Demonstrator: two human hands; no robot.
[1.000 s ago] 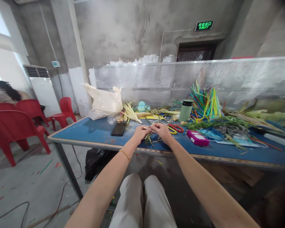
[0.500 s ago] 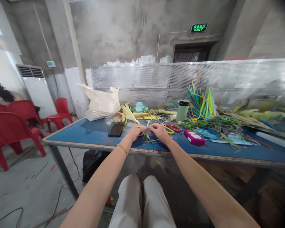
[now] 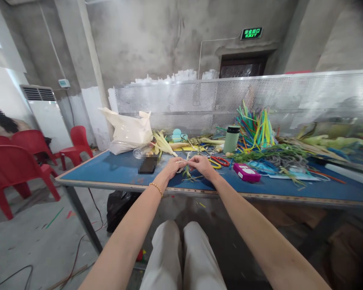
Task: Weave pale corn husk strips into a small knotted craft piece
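— Left hand (image 3: 174,166) and right hand (image 3: 201,164): each pinched shut on the same pale strip (image 3: 184,162), fingertips almost meeting.
— Held where?
— Just above the blue table (image 3: 115,171), near its front edge, over a small heap of green leaf strips (image 3: 189,174). Probably held low to steady the wrists and let loose ends fall onto the heap.
— Why so tight a pinch?
— Likely because of so thin and limp a piece. Too small to make out more.
— Anything close by?
— Red scissors (image 3: 220,161) just beyond the right hand, pink box (image 3: 244,172) further right, dark phone (image 3: 148,164) left of the left hand. Seemingly laid around the work spot for easy reach.
— And further back?
— Green flask (image 3: 231,139) upright, coloured strips (image 3: 255,129) leaning by the perforated screen (image 3: 175,100), white bag (image 3: 130,131) near the far left corner. Apparently parked out of the way.
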